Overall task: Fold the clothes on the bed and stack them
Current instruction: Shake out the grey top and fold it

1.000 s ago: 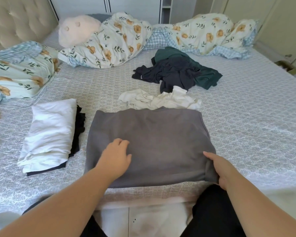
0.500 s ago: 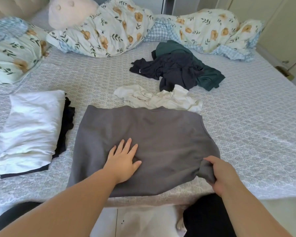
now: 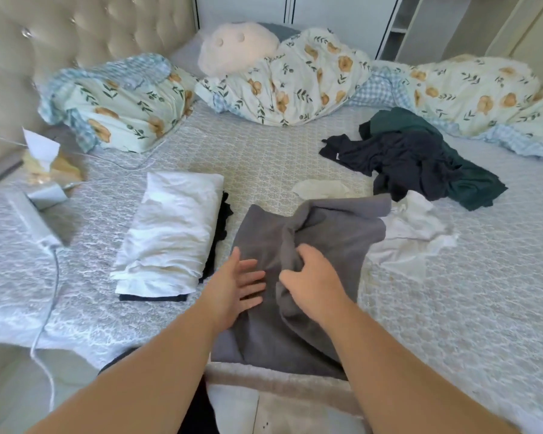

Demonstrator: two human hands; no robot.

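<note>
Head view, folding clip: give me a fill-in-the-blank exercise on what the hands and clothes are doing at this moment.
1. The right hand grips a fold of the ____ garment.
2. The left hand lies flat on that garment with its fingers ____.
3. The folded white garment tops a stack lying to the ____ of the garment being folded.
4. The dark unfolded clothes lie beyond a crumpled ____ garment.

Missing words: grey; spread; left; white

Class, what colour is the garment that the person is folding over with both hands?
Plain grey garment, best seen in the head view.
</note>
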